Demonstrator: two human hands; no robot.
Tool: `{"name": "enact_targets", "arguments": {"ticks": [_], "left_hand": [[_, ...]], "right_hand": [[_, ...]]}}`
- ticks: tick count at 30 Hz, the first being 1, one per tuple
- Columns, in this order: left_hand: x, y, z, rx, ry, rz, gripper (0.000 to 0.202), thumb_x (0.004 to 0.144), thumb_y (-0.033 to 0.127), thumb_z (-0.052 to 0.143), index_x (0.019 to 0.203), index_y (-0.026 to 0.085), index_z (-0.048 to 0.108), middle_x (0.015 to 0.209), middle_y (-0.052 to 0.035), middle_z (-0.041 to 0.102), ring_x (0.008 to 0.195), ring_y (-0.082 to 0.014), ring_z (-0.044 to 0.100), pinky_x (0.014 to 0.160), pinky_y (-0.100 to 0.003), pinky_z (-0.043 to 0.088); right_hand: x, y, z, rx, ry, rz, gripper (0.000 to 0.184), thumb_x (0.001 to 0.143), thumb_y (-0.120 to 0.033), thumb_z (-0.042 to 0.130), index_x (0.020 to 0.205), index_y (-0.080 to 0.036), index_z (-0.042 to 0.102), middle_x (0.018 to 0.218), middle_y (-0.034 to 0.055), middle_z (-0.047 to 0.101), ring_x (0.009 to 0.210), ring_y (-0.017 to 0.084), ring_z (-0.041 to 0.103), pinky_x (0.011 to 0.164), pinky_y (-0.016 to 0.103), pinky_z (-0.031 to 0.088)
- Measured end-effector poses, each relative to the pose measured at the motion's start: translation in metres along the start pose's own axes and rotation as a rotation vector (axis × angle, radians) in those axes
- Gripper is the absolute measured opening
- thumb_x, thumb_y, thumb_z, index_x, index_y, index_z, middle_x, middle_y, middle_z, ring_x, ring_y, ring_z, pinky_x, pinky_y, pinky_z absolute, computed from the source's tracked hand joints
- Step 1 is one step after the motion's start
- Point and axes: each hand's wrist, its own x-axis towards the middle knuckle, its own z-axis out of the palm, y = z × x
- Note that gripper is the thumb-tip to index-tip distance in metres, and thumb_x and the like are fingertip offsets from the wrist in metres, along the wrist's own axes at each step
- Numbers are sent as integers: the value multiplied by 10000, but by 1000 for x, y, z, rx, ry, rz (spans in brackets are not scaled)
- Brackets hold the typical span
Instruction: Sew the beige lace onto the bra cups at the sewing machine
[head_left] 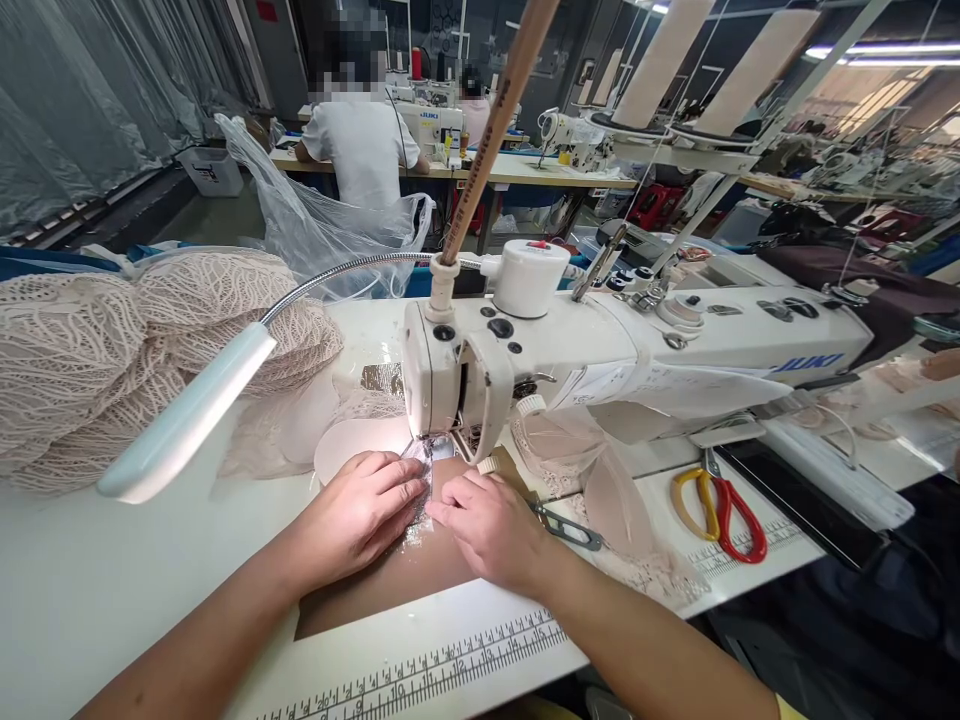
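My left hand (367, 505) lies flat beside the needle area of a white sewing machine (480, 370), fingers stretched over a shiny, silvery strip (421, 500). Partly under and behind that hand is a pale rounded fabric piece (337, 447). My right hand (487, 525) is closed just right of the strip, its fingers curled with the tips close together. What it pinches, if anything, is hidden. Both hands are over a flat brown surface (382, 580). Grey thread snips (570, 527) lie against the right hand's outer side.
A lit lamp (191, 415) on a bendy neck hangs left, before a heap of beige lace (82, 350). Rightward lie pale lace-edged pieces (619, 500), red-and-yellow-handled scissors (720, 515) and a dark phone-like slab (795, 505). A printed ruler (420, 680) runs along the front edge. A person (360, 150) sits beyond.
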Motion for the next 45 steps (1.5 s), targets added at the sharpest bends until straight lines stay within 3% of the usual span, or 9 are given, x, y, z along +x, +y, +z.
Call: {"name": "enact_targets", "arguments": {"ticks": [8, 15, 26, 34, 45], "left_hand": [[4, 0, 3, 78, -33, -36, 303, 972, 219, 431, 1222, 162, 591, 1245, -94, 639, 1001, -240, 584, 862, -411, 471], [7, 1, 6, 112, -83, -117, 317, 972, 222, 413, 1228, 149, 584, 1267, -105, 617, 961, -244, 559, 829, -410, 463], [7, -7, 7, 101, -21, -60, 295, 975, 193, 407, 1183, 153, 612, 1219, -111, 642, 1032, -258, 550, 874, -426, 454], [11, -11, 8, 110, -16, -92, 310, 948, 149, 431, 1200, 186, 608, 1235, -105, 637, 1054, -261, 556, 871, -431, 454], [11, -9, 3, 267, -64, -198, 300, 967, 276, 412, 1192, 212, 600, 1264, -98, 612, 1096, -304, 529, 841, -441, 446]], "right_hand": [[2, -4, -2, -73, -21, -11, 150, 751, -55, 526, 818, -179, 579, 786, 17, 534, 733, 171, 378, 649, 300, 265], [2, -3, 1, -68, -22, 40, 123, 760, -65, 534, 798, -176, 568, 772, 12, 525, 717, 165, 378, 639, 308, 249], [12, 0, 3, -147, -23, 169, 192, 799, -106, 544, 947, -170, 646, 815, 43, 573, 706, 176, 421, 605, 323, 225], [22, -1, 1, -183, -17, 273, 387, 791, -90, 520, 1136, -218, 640, 909, 73, 613, 778, 208, 481, 633, 326, 276], [11, 7, 4, -99, 68, 205, 363, 884, -121, 467, 1195, -216, 628, 990, 78, 616, 851, 201, 524, 719, 300, 364]]}}
